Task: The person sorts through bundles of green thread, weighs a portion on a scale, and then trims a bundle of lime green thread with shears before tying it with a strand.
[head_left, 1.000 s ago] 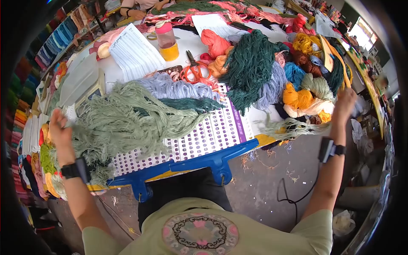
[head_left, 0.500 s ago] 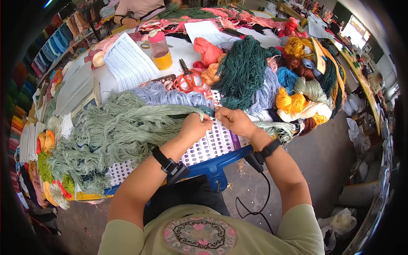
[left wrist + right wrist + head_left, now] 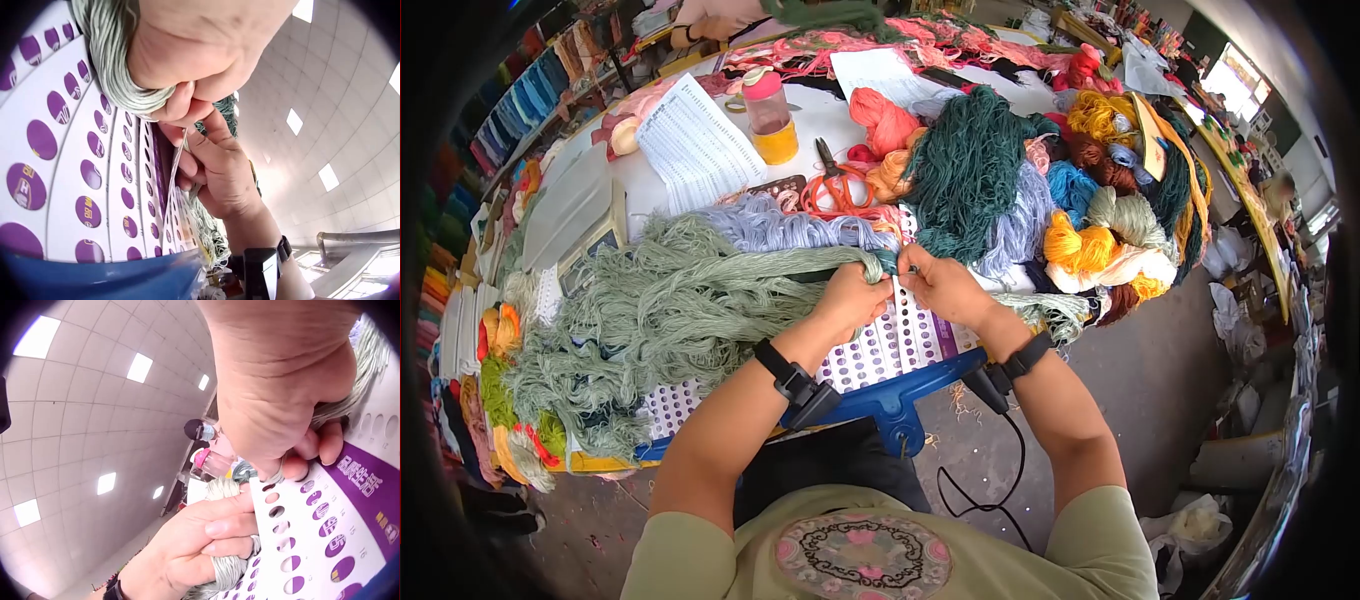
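Observation:
A thick pale green skein [image 3: 730,270] stretches across the left of the table, its end looped round my left hand [image 3: 855,303], whose curled fingers grip it in the left wrist view. Touching or nearly touching it, my right hand [image 3: 945,290] pinches pale yarn at the upper end of a white punched strip [image 3: 281,528]. In the left wrist view the strip's thin edge [image 3: 175,164] stands between the hands. Purple-printed cards [image 3: 62,156] with rows of holes lie below, along a blue bar [image 3: 865,402]. The fingertips partly hide the yarn in the strip.
Lavender yarn [image 3: 790,225], orange-handled scissors [image 3: 837,188] and a pink-lidded bottle [image 3: 769,115] lie or stand beyond the hands. A dark green bundle [image 3: 965,160] and several coloured skeins are to the right. A scale [image 3: 590,225] is at left; another person sits across the table.
My hands came in from far apart at both sides and met at the cards' upper edge, the left with the pale green skein. Across the table, green yarn has been lifted.

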{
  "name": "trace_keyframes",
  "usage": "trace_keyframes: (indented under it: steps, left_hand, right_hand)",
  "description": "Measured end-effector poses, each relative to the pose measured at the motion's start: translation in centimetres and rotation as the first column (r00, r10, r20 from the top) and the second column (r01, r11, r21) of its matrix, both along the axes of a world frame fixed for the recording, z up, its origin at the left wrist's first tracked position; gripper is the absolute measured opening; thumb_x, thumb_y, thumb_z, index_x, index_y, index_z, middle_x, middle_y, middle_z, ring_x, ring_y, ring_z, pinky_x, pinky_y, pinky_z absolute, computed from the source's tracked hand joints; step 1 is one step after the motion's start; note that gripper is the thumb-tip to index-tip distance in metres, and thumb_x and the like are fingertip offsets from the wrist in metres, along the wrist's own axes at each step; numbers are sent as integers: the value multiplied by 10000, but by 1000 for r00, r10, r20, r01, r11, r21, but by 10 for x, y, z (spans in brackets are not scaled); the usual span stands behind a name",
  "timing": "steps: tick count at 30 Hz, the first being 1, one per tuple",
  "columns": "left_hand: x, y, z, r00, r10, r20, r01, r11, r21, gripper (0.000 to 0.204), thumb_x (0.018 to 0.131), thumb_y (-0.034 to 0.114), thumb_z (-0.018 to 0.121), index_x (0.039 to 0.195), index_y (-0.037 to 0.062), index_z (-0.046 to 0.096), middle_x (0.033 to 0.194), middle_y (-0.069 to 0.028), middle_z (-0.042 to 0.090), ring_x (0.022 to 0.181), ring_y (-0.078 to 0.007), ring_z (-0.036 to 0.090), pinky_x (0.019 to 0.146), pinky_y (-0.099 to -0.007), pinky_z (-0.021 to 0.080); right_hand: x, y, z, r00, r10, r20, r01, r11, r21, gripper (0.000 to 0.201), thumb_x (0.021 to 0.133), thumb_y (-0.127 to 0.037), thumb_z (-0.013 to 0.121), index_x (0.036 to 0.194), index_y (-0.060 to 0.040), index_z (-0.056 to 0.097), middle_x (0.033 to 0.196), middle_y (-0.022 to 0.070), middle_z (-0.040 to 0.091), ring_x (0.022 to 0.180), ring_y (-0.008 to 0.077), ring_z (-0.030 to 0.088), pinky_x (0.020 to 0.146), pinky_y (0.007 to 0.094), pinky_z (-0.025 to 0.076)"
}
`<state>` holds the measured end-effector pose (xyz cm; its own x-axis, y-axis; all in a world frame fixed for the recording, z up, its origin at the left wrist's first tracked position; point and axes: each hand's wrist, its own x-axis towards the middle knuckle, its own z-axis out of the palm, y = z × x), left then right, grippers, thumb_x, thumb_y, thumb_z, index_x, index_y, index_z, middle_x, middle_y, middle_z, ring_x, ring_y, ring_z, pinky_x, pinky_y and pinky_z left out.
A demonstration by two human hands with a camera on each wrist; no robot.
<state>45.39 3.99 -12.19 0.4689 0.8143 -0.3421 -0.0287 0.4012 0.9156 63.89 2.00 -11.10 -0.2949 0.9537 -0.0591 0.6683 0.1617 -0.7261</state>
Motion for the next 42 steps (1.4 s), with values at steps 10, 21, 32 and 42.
trace_keyframes:
  steps: [10,21,32,42]
  left_hand:
    - [2,2,-2,987,-10,-162,28,994,109,88,879,67,550,862,-14,579,632,-42,545,463,-101,476,383,-242,333]
    - [-60,19,18,909,235,-343,-111,932,344,215,931,155,546,872,-34,629,721,-106,669,469,-106,547,418,-255,396]
    - [-47,3,15,882,184,-434,52,877,477,235,840,181,718,962,-12,660,807,-82,670,725,-110,637,623,-271,485]
    - [0,-17,29,922,-208,-326,267,952,148,261,896,68,453,1085,-25,607,820,-112,699,455,-96,511,408,-231,390]
  right_hand:
    - [0,-7,-12,983,-106,-152,109,994,14,138,957,-259,551,1002,-129,546,633,116,604,598,274,626,574,397,473]
    - [3,-7,-7,985,-32,-172,34,999,8,146,966,-258,539,1002,-115,536,603,87,587,570,246,616,567,375,462]
    - [5,-3,-18,978,-26,-206,27,1000,6,135,945,-236,581,999,-120,537,597,64,589,561,201,606,553,352,449]
    - [9,-1,3,919,-15,-393,-114,946,-302,310,881,-155,682,1152,-30,597,736,-11,623,578,54,480,522,216,397]
